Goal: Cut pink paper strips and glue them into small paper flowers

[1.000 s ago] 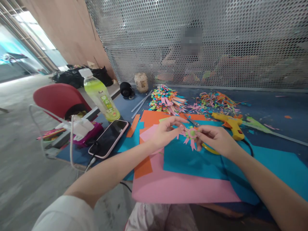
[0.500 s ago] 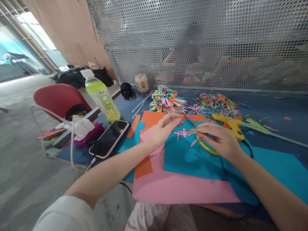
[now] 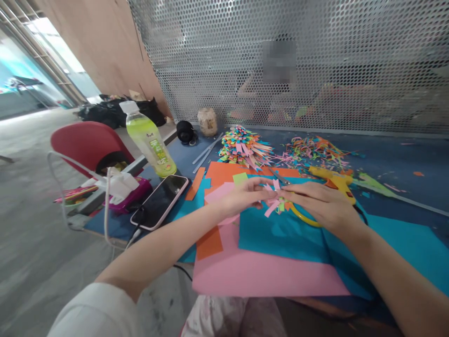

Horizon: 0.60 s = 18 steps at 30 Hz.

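From the head view, the left hand [image 3: 245, 194] and right hand [image 3: 321, 203], fingers nearly closed, pinch a pink-and-green fringed paper piece [image 3: 271, 208] between them above the blue paper sheet [image 3: 277, 241]; adjusting its strips seems the step, calling for gentle fingertips. Scissors [image 3: 306, 219] crowd in beneath the right hand, a glue gun [image 3: 331, 176] just beyond.

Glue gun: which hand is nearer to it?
Right. The right hand is just on the wearer's side of the glue gun, slightly overlapping it in view. The left hand is farther off to the left, beyond the pink and green paper piece.
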{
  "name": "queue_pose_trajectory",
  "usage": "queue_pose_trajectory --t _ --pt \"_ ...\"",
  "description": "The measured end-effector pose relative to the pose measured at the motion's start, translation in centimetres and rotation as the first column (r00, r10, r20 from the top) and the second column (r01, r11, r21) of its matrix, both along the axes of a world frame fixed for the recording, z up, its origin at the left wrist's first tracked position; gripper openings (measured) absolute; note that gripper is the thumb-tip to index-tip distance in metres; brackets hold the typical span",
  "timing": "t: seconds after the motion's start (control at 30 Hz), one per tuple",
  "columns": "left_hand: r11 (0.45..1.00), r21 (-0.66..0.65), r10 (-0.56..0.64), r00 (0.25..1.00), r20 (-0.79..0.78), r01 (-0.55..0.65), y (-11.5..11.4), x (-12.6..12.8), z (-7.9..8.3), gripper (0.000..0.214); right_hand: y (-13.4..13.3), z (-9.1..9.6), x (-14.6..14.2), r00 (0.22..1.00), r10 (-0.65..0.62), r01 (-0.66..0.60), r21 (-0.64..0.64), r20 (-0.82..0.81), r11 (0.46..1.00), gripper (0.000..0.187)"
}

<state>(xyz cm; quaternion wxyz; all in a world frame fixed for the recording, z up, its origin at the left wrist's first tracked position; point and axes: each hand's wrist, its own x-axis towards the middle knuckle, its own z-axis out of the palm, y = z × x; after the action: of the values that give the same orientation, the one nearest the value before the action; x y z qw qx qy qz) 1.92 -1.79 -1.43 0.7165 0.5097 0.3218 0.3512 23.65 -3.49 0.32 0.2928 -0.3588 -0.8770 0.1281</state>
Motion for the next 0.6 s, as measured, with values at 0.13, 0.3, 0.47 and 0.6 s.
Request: queue_pose_trajectory --t 0.13,0.3,0.47,0.6 --pt "0.998 0.05 0.032 0.999 0.026 -0.033 0.1 0.2 -0.2 0.044 0.1 -0.5 -0.3 0.994 0.009 -0.003 0.055 -0.111 0.998 0.03" --pt "0.962 0.147 0.224 0.972 0.07 -0.232 0.4 0.4 -0.4 0.039 0.7 -1.7 -1.3 0.928 -0.123 0.045 -0.222 -0.351 0.974 0.036" --pt "0.903 0.232 0.355 0.932 0.069 -0.361 0.2 0.5 -0.3 0.033 0.5 -2.0 -2.7 0.934 -0.176 -0.019 -0.535 -0.311 0.845 0.033" --pt "0.895 0.306 0.326 0.944 0.052 -0.326 -0.1 0.6 -0.4 0.032 0.2 -1.4 -3.1 0.943 -0.194 0.003 -0.574 -0.272 0.819 0.026"
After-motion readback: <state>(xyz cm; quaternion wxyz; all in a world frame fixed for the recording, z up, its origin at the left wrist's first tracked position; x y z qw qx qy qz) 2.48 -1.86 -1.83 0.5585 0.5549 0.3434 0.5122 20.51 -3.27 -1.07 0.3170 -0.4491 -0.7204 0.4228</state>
